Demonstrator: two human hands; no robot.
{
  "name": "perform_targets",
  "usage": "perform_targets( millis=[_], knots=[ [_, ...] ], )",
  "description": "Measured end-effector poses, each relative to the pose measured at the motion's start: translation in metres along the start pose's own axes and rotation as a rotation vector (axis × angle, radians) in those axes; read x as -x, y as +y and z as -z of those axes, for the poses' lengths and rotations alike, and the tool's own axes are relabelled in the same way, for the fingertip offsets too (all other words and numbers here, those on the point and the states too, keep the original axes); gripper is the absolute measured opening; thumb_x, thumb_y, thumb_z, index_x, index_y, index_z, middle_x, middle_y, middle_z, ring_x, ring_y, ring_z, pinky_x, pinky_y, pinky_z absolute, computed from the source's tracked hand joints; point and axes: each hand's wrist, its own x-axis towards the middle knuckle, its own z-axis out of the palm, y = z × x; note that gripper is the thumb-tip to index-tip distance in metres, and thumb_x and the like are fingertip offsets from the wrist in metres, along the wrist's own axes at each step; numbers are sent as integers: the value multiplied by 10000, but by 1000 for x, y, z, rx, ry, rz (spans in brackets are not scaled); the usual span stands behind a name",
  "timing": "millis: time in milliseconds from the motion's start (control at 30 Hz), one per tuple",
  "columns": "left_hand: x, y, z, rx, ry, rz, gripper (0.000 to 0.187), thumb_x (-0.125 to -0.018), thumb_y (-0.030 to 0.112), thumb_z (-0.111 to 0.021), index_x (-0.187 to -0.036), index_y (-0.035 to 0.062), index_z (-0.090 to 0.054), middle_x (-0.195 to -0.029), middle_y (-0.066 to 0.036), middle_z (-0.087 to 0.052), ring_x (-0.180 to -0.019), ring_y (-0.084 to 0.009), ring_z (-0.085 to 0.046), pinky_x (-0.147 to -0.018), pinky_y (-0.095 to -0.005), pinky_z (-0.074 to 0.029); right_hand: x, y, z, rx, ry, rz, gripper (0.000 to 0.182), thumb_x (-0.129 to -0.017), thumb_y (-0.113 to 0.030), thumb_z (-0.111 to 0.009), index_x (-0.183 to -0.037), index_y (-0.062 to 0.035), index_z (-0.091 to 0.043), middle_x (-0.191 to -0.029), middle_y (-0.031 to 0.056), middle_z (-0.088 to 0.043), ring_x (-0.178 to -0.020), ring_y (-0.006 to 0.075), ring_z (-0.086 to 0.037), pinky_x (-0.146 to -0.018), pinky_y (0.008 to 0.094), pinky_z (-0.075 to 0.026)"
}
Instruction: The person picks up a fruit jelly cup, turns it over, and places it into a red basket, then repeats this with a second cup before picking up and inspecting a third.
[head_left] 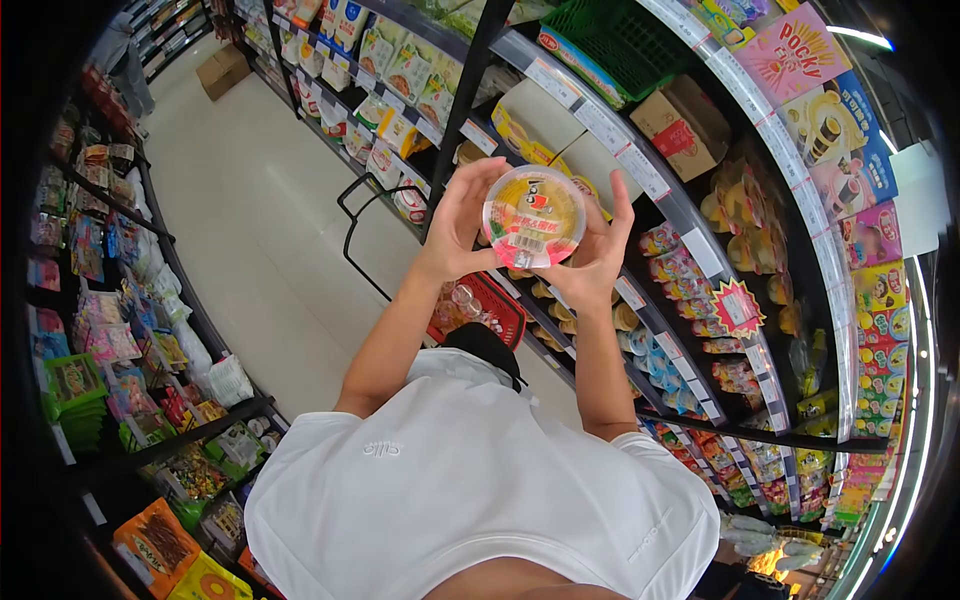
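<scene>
Between my two hands is a round clear plastic fruit jelly cup [535,217], its lid turned towards me with a yellow middle, printed writing, a barcode and a pink lower edge. My left hand [462,222] grips its left side, fingers curving up and thumb near the bottom rim. On the opposite side, my right hand [595,250] holds the rim, with one finger pointing up. The cup is raised in front of a stocked shelf. Beneath my hands stands a red shopping basket [508,308] with clear round items inside, partly hidden by my arms.
Shelves with price labels [640,170] curve along the right, holding several jelly packs and snacks. A green crate [610,45] sits on an upper shelf. Packaged snacks [75,385] fill the left shelves. A cardboard box [223,72] and a person [122,60] are far down the aisle.
</scene>
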Motion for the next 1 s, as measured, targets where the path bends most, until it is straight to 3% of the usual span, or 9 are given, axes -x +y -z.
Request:
perform_targets(
  millis=[267, 767, 1000],
  knots=[
    [-1, -3, -4, 12, 3, 26, 1066, -536, 157, -887, -1424, 5, -318, -1371, -117, -454, -1296, -215, -447, -1101, -347, -327, 0, 6, 3, 51, -77, 20, 1243, -605, -113, -912, -1494, -9, -50, -1192, 190, -622, -1133, 265, -594, -1007, 393, -431],
    [-12, -31, -28, 18, -68, 133, 1101, -523, 203, -906, -1431, 12, -313, -1378, -114, -445, -1283, -211, -456, -1090, -342, -338, 21, 13, 41, 182, 20, 12, 1187, -613, -110, -893, -1484, 24, -98, -1208, 178, -634, -1172, 272, -577, -1049, 395, -377],
    [-13, -44, -56, 10, -136, 189, 1076, -548, 136, -892, -1439, 10, -301, -1371, -110, -456, -1282, -202, -457, -1079, -333, -353, 40, 13, 66, 241, 132, -92, 1167, -600, -118, -893, -1488, -10, -144, -1209, 174, -636, -1188, 266, -571, -1059, 404, -376]
  ],
)
